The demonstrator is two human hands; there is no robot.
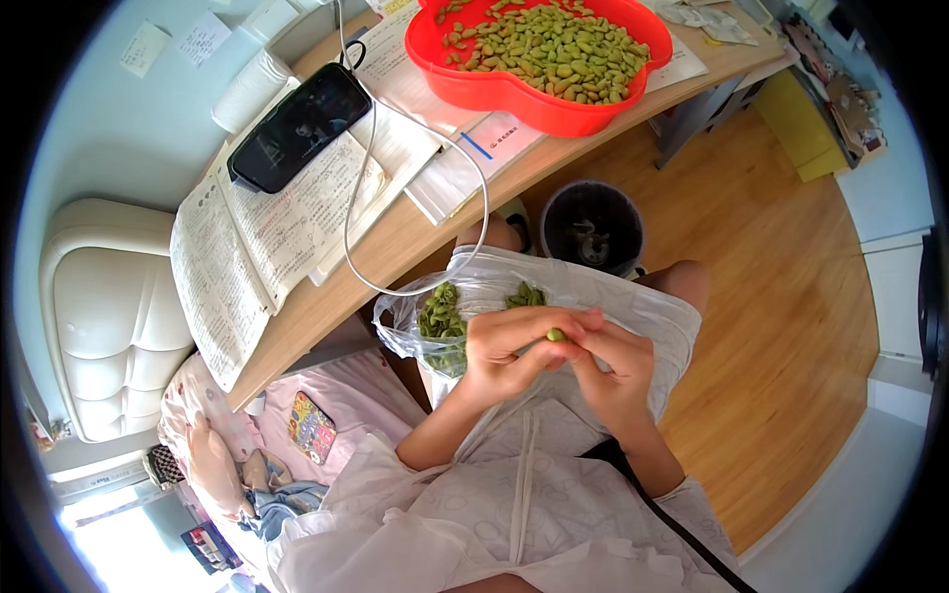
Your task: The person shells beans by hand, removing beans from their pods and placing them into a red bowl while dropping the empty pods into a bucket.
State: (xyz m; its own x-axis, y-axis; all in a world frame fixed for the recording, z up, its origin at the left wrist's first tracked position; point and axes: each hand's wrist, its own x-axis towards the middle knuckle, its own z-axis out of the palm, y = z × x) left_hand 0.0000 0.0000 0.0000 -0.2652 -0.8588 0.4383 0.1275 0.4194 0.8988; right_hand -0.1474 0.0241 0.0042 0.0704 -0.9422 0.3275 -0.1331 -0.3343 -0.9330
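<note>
Head view: our hands (615,371) together pinch a green bean or pod (557,335), seemingly mid-shelling; next probably calls for reaching the red tray (563,119) at twelve o'clock.

So we had quite the cluttered counter (400,237) going lol. A dark phone (301,128) overlapped the top of an open notebook (297,212) crammed with handwriting, and a white cable (485,188) looped right out past the front edge. We also had a fat white roll (252,91) up against the wall, with a paper note (145,48) stuck above it. Down to the left we spotted pink bedding (366,390) with a super colourful patterned phone-shaped thing (312,428) lying on it, some bunched blue cloth (282,504) nearby and a cream padded headboard (114,306) behind. Over on the right we saw wood-look floor (781,296) and a yellow cabinet-ish box (796,124).
</note>
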